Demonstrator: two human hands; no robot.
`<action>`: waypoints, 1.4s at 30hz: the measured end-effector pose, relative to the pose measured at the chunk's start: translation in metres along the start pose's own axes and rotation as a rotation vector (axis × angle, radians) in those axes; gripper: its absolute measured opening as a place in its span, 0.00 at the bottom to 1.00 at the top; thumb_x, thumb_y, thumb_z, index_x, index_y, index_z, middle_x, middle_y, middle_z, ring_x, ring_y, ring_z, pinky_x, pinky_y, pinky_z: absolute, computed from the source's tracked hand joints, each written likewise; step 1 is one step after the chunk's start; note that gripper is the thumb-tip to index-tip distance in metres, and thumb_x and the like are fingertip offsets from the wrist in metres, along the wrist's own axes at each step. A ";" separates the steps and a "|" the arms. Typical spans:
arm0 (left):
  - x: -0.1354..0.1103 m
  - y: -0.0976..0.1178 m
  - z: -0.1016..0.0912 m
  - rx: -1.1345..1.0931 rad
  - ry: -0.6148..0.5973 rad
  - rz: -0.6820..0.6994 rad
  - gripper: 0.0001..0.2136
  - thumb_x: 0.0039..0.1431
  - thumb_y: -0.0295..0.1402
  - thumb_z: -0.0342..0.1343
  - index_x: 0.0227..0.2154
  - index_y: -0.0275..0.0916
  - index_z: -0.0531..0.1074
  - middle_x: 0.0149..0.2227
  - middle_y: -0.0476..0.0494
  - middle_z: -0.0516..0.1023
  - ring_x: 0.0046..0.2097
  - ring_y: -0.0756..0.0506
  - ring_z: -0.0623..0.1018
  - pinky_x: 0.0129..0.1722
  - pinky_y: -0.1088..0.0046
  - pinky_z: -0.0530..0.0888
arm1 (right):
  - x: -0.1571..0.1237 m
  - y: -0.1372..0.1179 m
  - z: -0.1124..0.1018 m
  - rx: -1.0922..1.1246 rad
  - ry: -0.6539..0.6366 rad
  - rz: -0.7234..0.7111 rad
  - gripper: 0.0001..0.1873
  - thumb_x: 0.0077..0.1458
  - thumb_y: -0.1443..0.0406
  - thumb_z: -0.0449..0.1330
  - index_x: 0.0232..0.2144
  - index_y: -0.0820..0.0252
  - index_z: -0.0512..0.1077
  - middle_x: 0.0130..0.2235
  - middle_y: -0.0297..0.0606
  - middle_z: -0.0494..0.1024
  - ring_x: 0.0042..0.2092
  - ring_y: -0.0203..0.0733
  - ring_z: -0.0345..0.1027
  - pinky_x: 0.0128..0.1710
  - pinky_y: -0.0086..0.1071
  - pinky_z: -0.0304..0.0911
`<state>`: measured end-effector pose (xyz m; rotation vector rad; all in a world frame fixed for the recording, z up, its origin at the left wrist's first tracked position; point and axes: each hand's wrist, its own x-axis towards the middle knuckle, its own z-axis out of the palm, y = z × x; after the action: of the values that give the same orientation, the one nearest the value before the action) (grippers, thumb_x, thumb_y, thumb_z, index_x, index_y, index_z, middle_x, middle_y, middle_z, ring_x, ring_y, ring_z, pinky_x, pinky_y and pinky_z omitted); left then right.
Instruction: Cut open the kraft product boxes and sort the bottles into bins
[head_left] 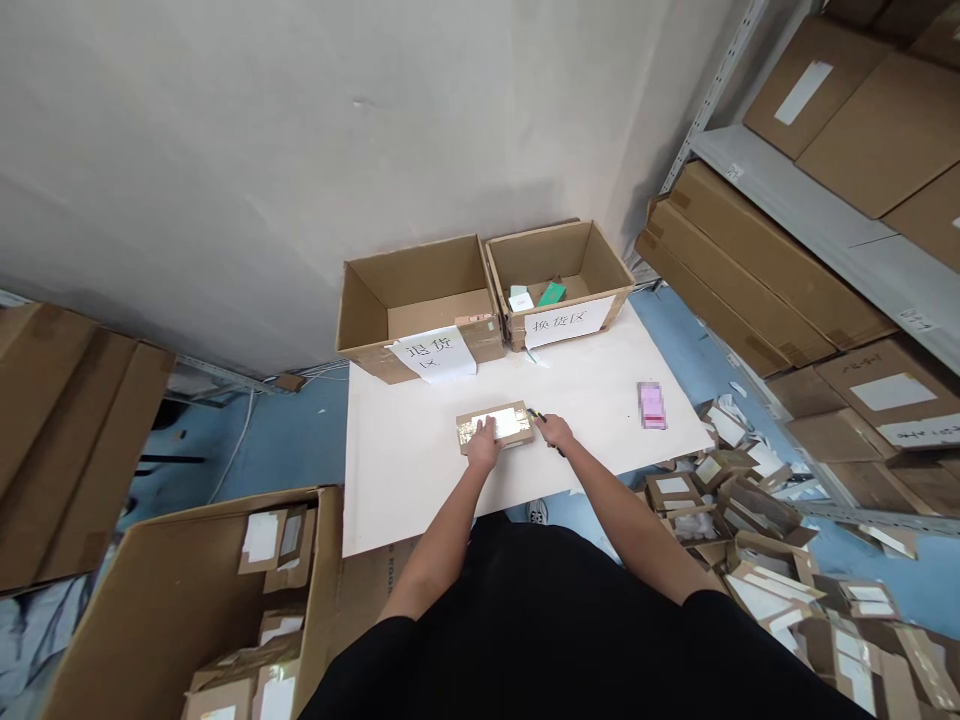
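A small taped cardboard box (465, 432) with a white label on top lies on the white table (405, 470). My left hand (482, 447) holds it down near its left half, fingers on the top and near edge. My right hand (555, 431) is closed round a black and yellow box cutter (538, 415). The cutter's front end is at the right end of the box; I cannot make out whether the blade touches it.
Two open cartons with paper signs, a left carton (367, 358) and a right carton (517, 330) with small boxes inside, stand at the table's back. A pink item (652, 406) lies at right. A large carton (330, 570) stands left; opened boxes (750, 520) cover the floor right, beside shelves (832, 190).
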<state>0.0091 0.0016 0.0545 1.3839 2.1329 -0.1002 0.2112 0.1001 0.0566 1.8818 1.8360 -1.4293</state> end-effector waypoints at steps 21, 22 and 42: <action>0.000 -0.001 -0.009 0.007 -0.087 -0.045 0.40 0.64 0.38 0.62 0.74 0.55 0.49 0.78 0.36 0.48 0.66 0.31 0.73 0.59 0.50 0.74 | -0.005 0.023 0.014 -0.011 -0.051 -0.079 0.19 0.74 0.54 0.52 0.41 0.63 0.73 0.28 0.36 0.77 0.17 0.35 0.66 0.23 0.29 0.61; 0.000 -0.002 -0.008 0.008 -0.088 -0.043 0.40 0.64 0.37 0.62 0.74 0.55 0.49 0.78 0.36 0.48 0.66 0.31 0.73 0.59 0.51 0.74 | -0.006 0.024 0.016 -0.001 -0.052 -0.084 0.19 0.74 0.54 0.52 0.41 0.62 0.73 0.28 0.36 0.77 0.17 0.35 0.67 0.23 0.29 0.61; -0.004 -0.011 -0.006 0.072 -0.039 0.023 0.38 0.65 0.38 0.61 0.73 0.55 0.51 0.77 0.35 0.52 0.67 0.33 0.73 0.60 0.56 0.72 | -0.028 0.043 0.041 0.120 -0.039 -0.099 0.19 0.74 0.53 0.52 0.39 0.61 0.72 0.24 0.29 0.72 0.17 0.32 0.65 0.24 0.26 0.60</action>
<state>-0.0015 -0.0041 0.0591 1.4356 2.0993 -0.1949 0.2318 0.0429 0.0328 1.8246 1.8887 -1.6308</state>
